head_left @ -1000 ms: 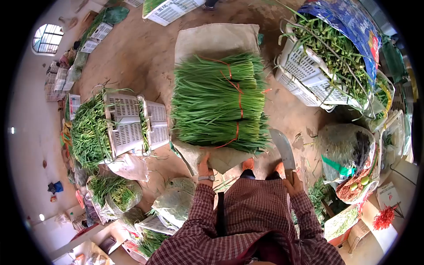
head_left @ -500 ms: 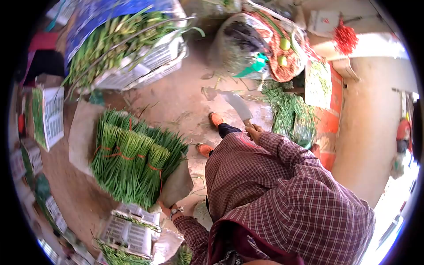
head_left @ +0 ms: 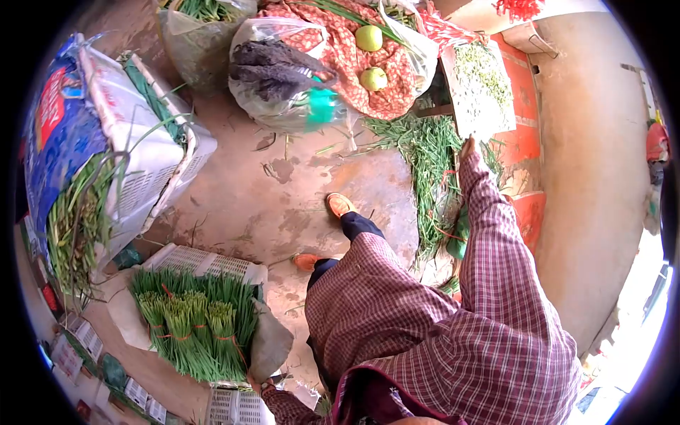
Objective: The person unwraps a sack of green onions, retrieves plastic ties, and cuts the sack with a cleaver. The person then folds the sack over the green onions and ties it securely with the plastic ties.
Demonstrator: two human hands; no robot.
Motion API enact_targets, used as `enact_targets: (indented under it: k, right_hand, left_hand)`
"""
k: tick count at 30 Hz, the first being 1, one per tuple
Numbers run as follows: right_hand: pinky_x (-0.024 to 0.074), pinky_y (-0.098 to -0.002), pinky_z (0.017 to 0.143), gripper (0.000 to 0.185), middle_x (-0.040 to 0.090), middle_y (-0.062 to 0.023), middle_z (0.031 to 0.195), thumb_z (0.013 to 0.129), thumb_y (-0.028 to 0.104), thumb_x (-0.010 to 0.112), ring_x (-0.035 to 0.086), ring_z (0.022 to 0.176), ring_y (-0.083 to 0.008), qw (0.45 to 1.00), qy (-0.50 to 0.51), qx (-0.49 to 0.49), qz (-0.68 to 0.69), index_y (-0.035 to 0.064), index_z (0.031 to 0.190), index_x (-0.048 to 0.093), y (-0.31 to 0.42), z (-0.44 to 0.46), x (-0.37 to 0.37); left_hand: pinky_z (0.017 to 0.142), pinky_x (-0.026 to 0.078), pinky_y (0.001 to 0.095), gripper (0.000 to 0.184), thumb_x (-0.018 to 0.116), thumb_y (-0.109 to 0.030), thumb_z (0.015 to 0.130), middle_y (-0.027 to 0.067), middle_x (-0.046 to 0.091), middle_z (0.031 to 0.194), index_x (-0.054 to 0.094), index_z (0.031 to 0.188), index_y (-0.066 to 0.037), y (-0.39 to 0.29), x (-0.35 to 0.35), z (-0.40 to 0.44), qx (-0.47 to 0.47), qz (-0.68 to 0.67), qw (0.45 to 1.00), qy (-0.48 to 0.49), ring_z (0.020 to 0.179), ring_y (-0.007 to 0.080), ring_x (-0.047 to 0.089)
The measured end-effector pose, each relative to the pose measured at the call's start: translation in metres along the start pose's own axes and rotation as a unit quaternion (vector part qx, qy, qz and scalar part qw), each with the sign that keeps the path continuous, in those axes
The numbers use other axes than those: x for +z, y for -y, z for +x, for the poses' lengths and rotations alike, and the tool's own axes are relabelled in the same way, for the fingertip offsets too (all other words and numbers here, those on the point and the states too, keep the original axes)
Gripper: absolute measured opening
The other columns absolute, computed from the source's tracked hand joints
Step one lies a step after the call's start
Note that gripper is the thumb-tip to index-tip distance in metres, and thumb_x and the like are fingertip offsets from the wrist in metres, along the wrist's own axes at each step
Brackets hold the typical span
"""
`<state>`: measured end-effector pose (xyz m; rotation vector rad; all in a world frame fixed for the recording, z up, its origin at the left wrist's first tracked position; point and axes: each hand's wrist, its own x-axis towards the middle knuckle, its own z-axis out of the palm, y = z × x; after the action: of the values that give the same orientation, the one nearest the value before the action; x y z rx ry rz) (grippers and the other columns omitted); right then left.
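My left hand (head_left: 256, 383) is low in the view, by the near edge of the tied green bundles (head_left: 191, 326) and a grey-beige cloth or sack (head_left: 270, 343). Its fingers are too small and partly hidden to make out. The bundles look like garlic chives, bound with red ties. My right arm stretches forward, and my right hand (head_left: 468, 148) is at the near edge of a pale board (head_left: 489, 85) strewn with chopped greens. Glare there hides the fingers. No knife can be made out near that hand.
Loose greens (head_left: 428, 170) lie on the floor left of my right arm. Ahead stand a plastic bag (head_left: 269, 106) and a red patterned cloth (head_left: 347, 57) with two green round fruits (head_left: 369, 38). A white crate (head_left: 152, 106) is tipped at the left. A wall (head_left: 588, 177) rises at the right.
My right hand has moved forward from beside my body to the pale board; the knife it held is no longer visible. My view has shifted right, and my left hand stays by the bundles.
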<state>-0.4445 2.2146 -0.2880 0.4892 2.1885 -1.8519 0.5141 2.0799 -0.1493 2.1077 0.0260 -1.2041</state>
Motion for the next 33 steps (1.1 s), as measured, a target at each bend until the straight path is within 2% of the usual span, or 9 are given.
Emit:
enact_targets:
  k: [8,10,15,17,20,23,25,26,33]
  right_hand:
    - [0.0409,-0.0282,0.063,0.027,0.055,-0.0072,0.082,0.085,0.03,0.049,0.049,0.071,-0.0159,0.965,0.006,0.015,-0.262,0.0074,0.098,0.056,-0.001,0.111,0.02]
    - [0.0413,-0.0288,0.065,0.027,0.056,-0.0077,0.083,0.085,0.031,0.048,0.05,0.073,-0.0165,0.93,0.044,0.006,-0.365,0.0079,0.098,0.057,-0.008,0.124,0.021]
    - [0.0421,-0.0304,0.07,0.03,0.058,-0.0089,0.086,0.086,0.033,0.046,0.052,0.078,-0.018,0.689,0.158,-0.074,-0.703,0.0092,0.097,0.059,-0.004,0.116,0.017]
    - [0.0425,-0.031,0.072,0.031,0.058,-0.0094,0.087,0.087,0.035,0.045,0.053,0.08,-0.0186,0.554,0.216,-0.091,-0.798,0.0097,0.096,0.06,-0.004,0.081,0.026]
    - [0.043,-0.0319,0.074,0.033,0.06,-0.0101,0.088,0.087,0.036,0.044,0.055,0.082,-0.0195,0.451,0.398,-0.082,-0.795,0.0104,0.095,0.062,-0.026,-0.029,0.064]
    - [0.0459,-0.0306,0.071,0.016,0.06,-0.009,0.086,0.084,0.015,0.051,0.058,0.08,-0.0231,0.538,0.668,-0.234,-0.458,0.0087,0.09,0.065,-0.02,-0.272,0.134]
    - [0.0461,-0.0284,0.065,0.013,0.058,-0.0096,0.08,0.081,0.011,0.056,0.058,0.075,-0.0208,0.418,0.783,-0.267,-0.375,0.0069,0.09,0.065,-0.027,-0.407,0.179]
    - [0.0455,-0.0319,0.068,0.012,0.054,-0.0113,0.082,0.08,0.013,0.056,0.056,0.076,-0.0266,0.397,0.818,-0.274,-0.313,0.0089,0.088,0.065,-0.024,-0.474,0.197]
    - [0.046,-0.0327,0.068,0.019,0.055,-0.0061,0.075,0.084,0.025,0.053,0.057,0.075,-0.0228,0.192,0.909,-0.262,-0.262,0.0139,0.095,0.063,-0.086,-0.777,0.221]
  left_hand:
    - [0.094,0.037,0.0375,0.04,0.046,-0.031,0.086,0.0087,0.052,0.119,0.05,0.119,-0.008,0.0,-0.007,0.011,0.0,0.046,0.999,-0.011,0.108,0.0247,0.049]
    - [0.096,0.036,0.0352,0.039,0.042,-0.03,0.089,0.0088,0.051,0.121,0.048,0.121,-0.009,0.007,-0.016,0.01,0.06,0.069,0.993,0.071,0.109,0.0238,0.048]
    - [0.097,0.035,0.0404,0.041,0.035,-0.03,0.092,0.0096,0.045,0.126,0.04,0.127,-0.009,0.02,0.001,-0.007,0.063,0.004,0.991,0.114,0.114,0.0263,0.044]
    - [0.098,0.034,0.0398,0.04,0.036,-0.029,0.092,0.0096,0.045,0.127,0.04,0.127,-0.011,0.019,0.038,-0.041,0.063,-0.015,0.998,0.02,0.116,0.0261,0.042]
    - [0.093,0.038,0.0342,0.039,0.042,-0.03,0.091,0.0062,0.049,0.119,0.042,0.125,-0.011,0.034,0.033,-0.038,0.122,-0.049,0.989,0.067,0.11,0.0216,0.047]
    - [0.085,0.044,0.0362,0.043,0.053,-0.031,0.085,0.0067,0.055,0.112,0.047,0.121,-0.008,0.03,0.059,-0.073,0.102,-0.193,0.975,0.038,0.099,0.0225,0.054]
    - [0.082,0.046,0.038,0.038,0.06,-0.025,0.08,0.0059,0.057,0.106,0.053,0.113,-0.008,0.051,0.036,-0.046,0.096,-0.27,0.958,0.015,0.095,0.0226,0.055]
    - [0.081,0.046,0.0382,0.037,0.061,-0.023,0.079,0.0054,0.057,0.105,0.054,0.111,-0.008,0.073,0.018,-0.026,0.084,-0.307,0.948,-0.011,0.094,0.0222,0.055]
    - [0.074,0.048,0.0336,0.035,0.068,-0.003,0.07,0.0045,0.06,0.095,0.058,0.103,-0.006,0.085,0.021,-0.048,0.107,-0.447,0.879,-0.128,0.086,0.0194,0.057]
